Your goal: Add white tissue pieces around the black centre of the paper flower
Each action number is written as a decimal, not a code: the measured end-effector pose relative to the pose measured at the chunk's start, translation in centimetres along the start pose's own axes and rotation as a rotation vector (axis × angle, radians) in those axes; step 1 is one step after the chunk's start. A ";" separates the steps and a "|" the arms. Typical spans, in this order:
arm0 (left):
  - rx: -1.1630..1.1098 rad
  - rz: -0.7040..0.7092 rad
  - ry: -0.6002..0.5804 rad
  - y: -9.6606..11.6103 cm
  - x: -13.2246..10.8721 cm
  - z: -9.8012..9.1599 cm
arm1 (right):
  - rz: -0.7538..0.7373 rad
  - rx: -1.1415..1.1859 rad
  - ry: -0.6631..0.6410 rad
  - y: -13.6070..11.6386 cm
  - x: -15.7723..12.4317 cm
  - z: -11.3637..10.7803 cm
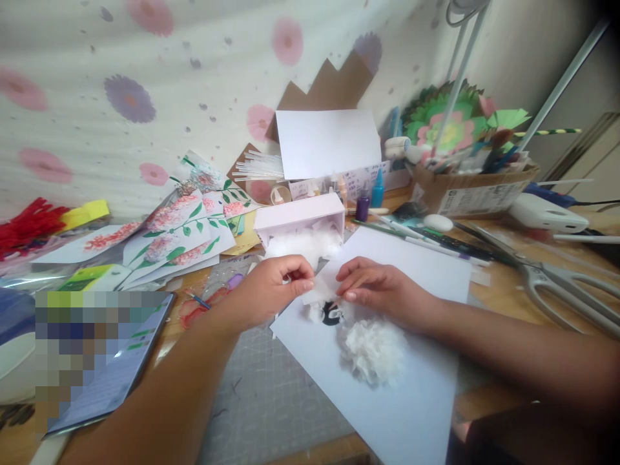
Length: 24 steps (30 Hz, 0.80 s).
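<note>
Between thumb and forefinger, my left hand (278, 284) pinches a thin white tissue paper piece (314, 292). My right hand (382, 287) has its fingers bent and drawn together at the right side of that piece. Just below the fingers, a black curved shape (331, 314) with white tufts around it lies on a white sheet (411, 407). A fluffy white tissue paper pompom (374, 352) rests on the same sheet, under my right hand. Beyond both hands a white box (300, 216) lies on its side, with white tissue pieces (305, 244) at its opening.
Painted flower cards (179, 232) and a tablet (121, 361) are on the left. Large scissors (557, 278) and a cardboard box (477, 194) of craft tools stand right. Glue bottles (377, 189) are behind the white box. A grey cutting mat (261, 400) lies beneath the sheet.
</note>
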<state>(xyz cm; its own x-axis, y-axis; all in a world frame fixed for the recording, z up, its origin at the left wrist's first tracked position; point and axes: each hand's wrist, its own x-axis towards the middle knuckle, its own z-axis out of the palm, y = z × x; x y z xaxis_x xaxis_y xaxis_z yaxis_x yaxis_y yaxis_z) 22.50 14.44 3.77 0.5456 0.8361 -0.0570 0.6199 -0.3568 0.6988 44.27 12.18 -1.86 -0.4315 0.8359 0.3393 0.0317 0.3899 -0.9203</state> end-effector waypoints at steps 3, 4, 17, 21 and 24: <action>-0.127 -0.021 -0.090 0.8 -0.4 0.3 | -0.002 -0.023 -0.027 -0.1 0.0 0.0; -0.131 -0.030 -0.115 0.9 -0.4 0.5 | 0.015 -0.028 -0.044 -0.2 0.0 -0.1; 0.126 -0.049 -0.126 0.4 0.1 4.0 | 0.122 -0.008 0.067 -0.8 -0.1 -0.3; 0.196 -0.020 -0.103 0.0 0.2 4.3 | -0.043 0.037 0.085 -1.2 -0.3 -0.1; 0.220 -0.007 -0.078 -0.1 0.2 4.4 | -0.132 -0.009 -0.018 -1.2 -0.3 0.2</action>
<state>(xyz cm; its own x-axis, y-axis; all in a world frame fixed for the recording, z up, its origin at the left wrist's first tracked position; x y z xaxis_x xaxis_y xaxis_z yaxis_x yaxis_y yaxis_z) 24.99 12.79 0.54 0.5773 0.8072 -0.1227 0.7272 -0.4400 0.5268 44.19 11.34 -0.87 -0.4490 0.7698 0.4537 -0.0184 0.4997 -0.8660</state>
